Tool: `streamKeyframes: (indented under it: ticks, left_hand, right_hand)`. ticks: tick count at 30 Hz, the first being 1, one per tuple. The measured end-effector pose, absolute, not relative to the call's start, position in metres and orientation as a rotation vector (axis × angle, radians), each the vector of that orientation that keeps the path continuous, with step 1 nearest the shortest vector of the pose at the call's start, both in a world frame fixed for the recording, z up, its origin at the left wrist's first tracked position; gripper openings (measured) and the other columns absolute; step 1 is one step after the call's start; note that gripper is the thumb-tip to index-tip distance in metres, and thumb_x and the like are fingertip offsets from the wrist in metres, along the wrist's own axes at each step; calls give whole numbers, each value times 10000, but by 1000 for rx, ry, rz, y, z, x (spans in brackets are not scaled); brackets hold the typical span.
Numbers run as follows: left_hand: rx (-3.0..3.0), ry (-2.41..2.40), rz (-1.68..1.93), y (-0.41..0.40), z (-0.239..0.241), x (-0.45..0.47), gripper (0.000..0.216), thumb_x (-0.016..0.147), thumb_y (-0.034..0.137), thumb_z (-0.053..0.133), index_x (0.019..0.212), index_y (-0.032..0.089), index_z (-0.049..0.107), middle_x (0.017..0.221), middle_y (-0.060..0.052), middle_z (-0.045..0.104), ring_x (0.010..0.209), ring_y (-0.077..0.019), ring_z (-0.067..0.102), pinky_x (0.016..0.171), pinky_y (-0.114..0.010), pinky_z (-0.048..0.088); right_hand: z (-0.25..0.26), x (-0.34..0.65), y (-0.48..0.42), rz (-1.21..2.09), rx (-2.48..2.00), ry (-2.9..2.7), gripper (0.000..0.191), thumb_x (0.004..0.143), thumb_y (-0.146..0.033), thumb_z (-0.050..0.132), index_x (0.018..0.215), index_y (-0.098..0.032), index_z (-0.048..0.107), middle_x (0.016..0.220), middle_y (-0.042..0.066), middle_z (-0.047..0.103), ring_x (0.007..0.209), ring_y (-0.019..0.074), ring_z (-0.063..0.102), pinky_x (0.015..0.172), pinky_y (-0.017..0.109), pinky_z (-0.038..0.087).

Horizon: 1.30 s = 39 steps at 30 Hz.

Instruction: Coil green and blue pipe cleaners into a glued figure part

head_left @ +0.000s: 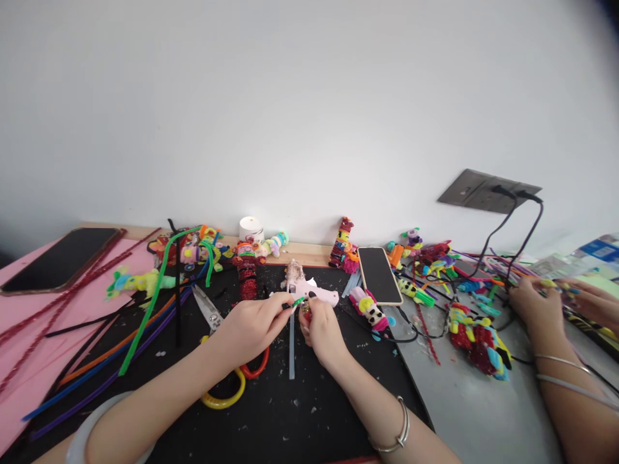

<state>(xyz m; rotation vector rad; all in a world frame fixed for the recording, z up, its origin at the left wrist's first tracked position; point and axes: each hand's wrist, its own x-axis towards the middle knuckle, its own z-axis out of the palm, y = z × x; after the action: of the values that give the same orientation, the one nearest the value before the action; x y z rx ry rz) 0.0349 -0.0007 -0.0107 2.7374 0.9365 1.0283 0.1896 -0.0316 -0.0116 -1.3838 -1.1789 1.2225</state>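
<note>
The short green piece (298,301) has its long axis running nearly crosswise, its free end pointing right and tilted slightly away from the person, toward the right hand (322,327). It is at the near side of the pink glue gun (323,294), overlapping its edge in this view; whether they touch cannot be told. The red-and-gold piece (306,312) is also at the glue gun's near side, just right of the green piece; too much of it is covered to tell its long axis.

The green piece extends from the fingertips of the left hand (264,316), beyond the thumb and index finger. The red-and-gold piece is tucked among the right hand's fingers, its visible part facing left.

The left hand's thumb and index finger press together, pinching the green piece. The right hand's fingers are curled close around the red-and-gold piece, thumb on the side nearest the glue gun.

A translucent stick (291,351) lies on the near side of the glue gun, pointing toward the person. The scissors (207,310) are left of the glue gun, a white-edged phone (380,276) right of it
</note>
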Motion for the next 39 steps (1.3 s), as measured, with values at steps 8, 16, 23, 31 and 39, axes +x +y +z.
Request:
streamKeyframes:
  ticks: [8,16,23,31,39]
  left_hand:
    - [2745,925,1036,-2,-10,35,138,922,221,423,1034,165,482,619,26,608,494,-113,578,527,-214,406]
    - [2711,934,1039,-2,-11,35,127,917,227,435,1025,175,478,610,41,589,490,-111,577,518,-214,402]
    - [2663,938,1046,-1,-10,35,121,911,222,450,1024,186,476,606,47,586,496,-111,580,522,-212,398]
    - [2677,926,1059,0,-10,34,134,907,219,461,1039,197,478,592,57,576,493,-109,575,518,-213,394]
    - [2776,862,1167,0,-10,32,109,907,204,457,1009,187,492,596,47,590,489,-112,570,525,-220,402]
  right_hand:
    - [-10,189,-31,1227,-1392,-1172,442,886,-230,225,449,-213,285,377,-58,242,369,95,214,425,248,210]
    - [-11,189,-31,1223,-1385,-1198,438,888,-236,229,454,-212,283,380,-64,241,357,88,205,429,251,204]
    - [-12,189,-31,1264,-1376,-1138,426,879,-245,242,457,-212,286,383,-67,228,349,81,168,422,256,174]
    - [-12,189,-30,1364,-1358,-971,457,886,-307,259,441,-207,295,387,-66,205,341,65,128,376,234,121]
    - [-13,193,-28,1540,-1231,-769,568,859,-580,253,456,-191,351,373,-74,212,325,48,114,349,207,42]
